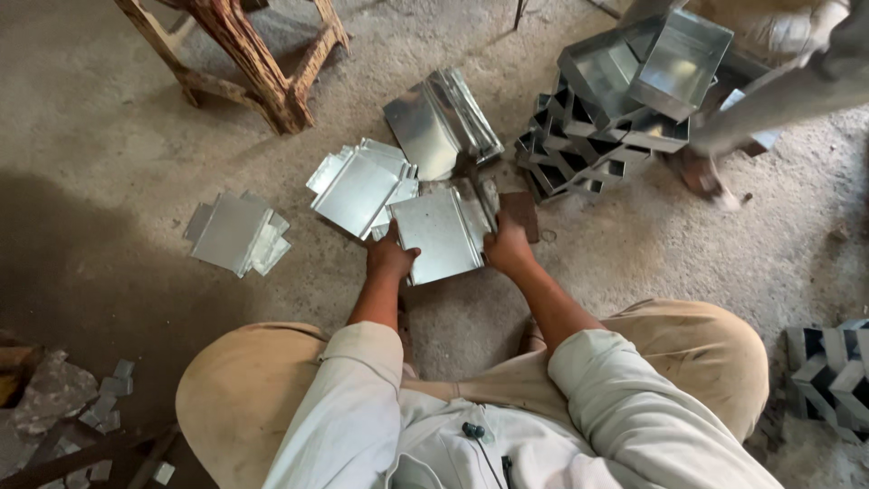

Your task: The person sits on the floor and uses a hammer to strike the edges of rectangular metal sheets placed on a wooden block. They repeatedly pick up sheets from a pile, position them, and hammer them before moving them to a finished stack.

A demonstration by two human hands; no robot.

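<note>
Concrete floor (109, 127): cut sheet-metal blanks (237, 234) at left centre, fanned blanks (360, 188) at centre, stacked folded metal trays (615, 109) upper right, wooden stool legs (262, 68) upper left.

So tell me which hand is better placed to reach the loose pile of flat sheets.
Probably the left hand. It grips the near-left edge of the metal sheet, right beside the pile of flat sheets. The right hand sits on the far side.

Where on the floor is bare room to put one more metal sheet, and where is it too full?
Bare floor lies left of the small sheet pile, below the wooden stool, and right of the right hand, below the stacked metal trays. It is crowded between the left hand and the trays, where cut sheets overlap.
</note>
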